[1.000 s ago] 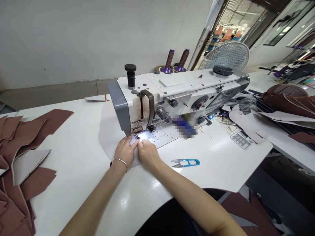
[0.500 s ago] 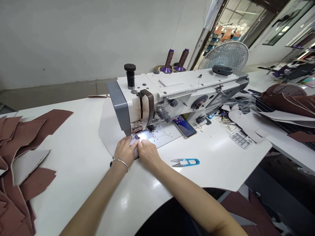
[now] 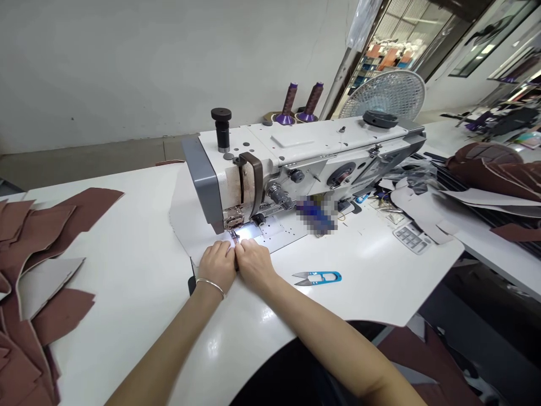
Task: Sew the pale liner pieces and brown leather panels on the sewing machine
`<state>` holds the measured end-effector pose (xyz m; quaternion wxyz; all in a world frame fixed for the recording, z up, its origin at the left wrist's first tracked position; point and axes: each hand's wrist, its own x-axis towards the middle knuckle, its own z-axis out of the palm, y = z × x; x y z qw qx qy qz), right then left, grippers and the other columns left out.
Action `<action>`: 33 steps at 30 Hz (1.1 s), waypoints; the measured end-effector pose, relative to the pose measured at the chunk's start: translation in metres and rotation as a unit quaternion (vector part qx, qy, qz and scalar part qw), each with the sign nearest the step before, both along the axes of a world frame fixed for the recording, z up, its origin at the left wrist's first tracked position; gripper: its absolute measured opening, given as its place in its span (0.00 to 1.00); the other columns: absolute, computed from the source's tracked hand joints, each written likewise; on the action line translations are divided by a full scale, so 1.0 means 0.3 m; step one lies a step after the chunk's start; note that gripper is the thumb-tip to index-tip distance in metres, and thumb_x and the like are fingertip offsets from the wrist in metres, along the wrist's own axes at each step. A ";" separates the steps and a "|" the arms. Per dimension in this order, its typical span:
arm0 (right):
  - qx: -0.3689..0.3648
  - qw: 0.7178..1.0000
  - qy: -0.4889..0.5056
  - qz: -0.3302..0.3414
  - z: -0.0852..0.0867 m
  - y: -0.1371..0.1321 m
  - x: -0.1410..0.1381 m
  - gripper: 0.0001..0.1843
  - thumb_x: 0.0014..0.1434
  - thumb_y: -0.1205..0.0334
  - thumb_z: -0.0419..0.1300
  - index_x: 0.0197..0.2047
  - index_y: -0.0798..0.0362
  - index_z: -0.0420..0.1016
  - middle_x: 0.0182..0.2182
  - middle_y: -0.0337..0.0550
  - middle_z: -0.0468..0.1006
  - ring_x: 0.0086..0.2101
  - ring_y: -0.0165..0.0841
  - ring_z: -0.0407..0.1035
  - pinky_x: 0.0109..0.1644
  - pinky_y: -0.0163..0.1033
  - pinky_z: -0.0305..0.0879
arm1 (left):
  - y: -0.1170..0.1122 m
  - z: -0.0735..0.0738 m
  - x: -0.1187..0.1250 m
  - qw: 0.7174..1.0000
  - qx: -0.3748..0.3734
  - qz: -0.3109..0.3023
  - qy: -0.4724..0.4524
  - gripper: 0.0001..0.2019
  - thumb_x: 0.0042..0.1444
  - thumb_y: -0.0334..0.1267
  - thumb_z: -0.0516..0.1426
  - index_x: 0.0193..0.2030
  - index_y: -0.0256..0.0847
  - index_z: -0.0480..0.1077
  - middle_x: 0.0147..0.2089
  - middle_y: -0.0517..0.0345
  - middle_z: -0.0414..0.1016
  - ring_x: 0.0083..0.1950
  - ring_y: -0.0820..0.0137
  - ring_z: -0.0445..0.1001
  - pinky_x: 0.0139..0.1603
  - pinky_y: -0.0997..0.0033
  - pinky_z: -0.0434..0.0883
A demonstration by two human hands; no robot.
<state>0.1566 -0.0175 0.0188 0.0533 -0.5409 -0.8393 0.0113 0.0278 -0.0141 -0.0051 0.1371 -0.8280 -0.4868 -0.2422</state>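
Note:
Side by side in front of the presser foot (image 3: pixel 234 235) of a white sewing machine (image 3: pixel 313 148), my left hand (image 3: pixel 217 263) and my right hand (image 3: pixel 255 264) are closed, thumbs nearly touching. Both grip the near edge of a pale fabric panel (image 3: pixel 181 210), which spreads flat beyond the left hand and behind the machine head. My fingers hide most of the gripped edge. A lamp lights the metal plate right of the needle. Blue thread snips (image 3: pixel 326 277) lie on the table to the right of my right hand.
Brown fabric pieces (image 3: pixel 63 225) are heaped at the left. Two thread cones (image 3: pixel 288 104) and a fan (image 3: pixel 384 93) stand behind the machine. A blurred-out object (image 3: pixel 316 215) lies under its arm. Scraps (image 3: pixel 422 208) and more brown pieces (image 3: pixel 486 163) lie at the right.
My left hand has shifted slightly nearer to me, and less pale fabric shows between the hands. My right hand stays almost in place. The view has moved a little.

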 end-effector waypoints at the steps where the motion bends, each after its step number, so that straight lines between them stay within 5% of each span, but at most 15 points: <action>1: 0.000 1.000 0.002 0.000 0.001 -0.001 0.000 0.09 0.63 0.70 0.47 0.36 0.54 0.67 0.34 0.47 0.70 0.35 0.35 0.61 0.28 0.35 0.52 | 0.000 0.003 0.000 1.000 -0.012 0.004 0.002 0.10 0.53 0.25 0.50 0.31 0.38 0.72 0.35 0.49 0.74 0.39 0.63 0.68 0.36 0.64 0.66; 17: 0.026 0.999 0.013 -0.031 -0.033 0.012 -0.002 0.13 0.67 0.64 0.44 0.46 0.52 0.68 0.35 0.44 0.72 0.37 0.34 0.63 0.27 0.36 0.51 | 0.051 -0.029 -0.056 0.989 -0.143 0.017 0.015 0.19 0.53 0.27 0.47 0.51 0.32 0.70 0.55 0.42 0.71 0.58 0.59 0.66 0.60 0.56 0.64; 33: 0.015 0.999 0.012 -0.037 -0.044 0.016 -0.008 0.12 0.67 0.65 0.45 0.44 0.52 0.69 0.35 0.45 0.71 0.36 0.34 0.62 0.30 0.35 0.51 | 0.103 -0.035 -0.087 0.989 -0.146 0.032 -0.009 0.23 0.52 0.24 0.45 0.52 0.38 0.70 0.55 0.47 0.72 0.58 0.61 0.66 0.60 0.56 0.65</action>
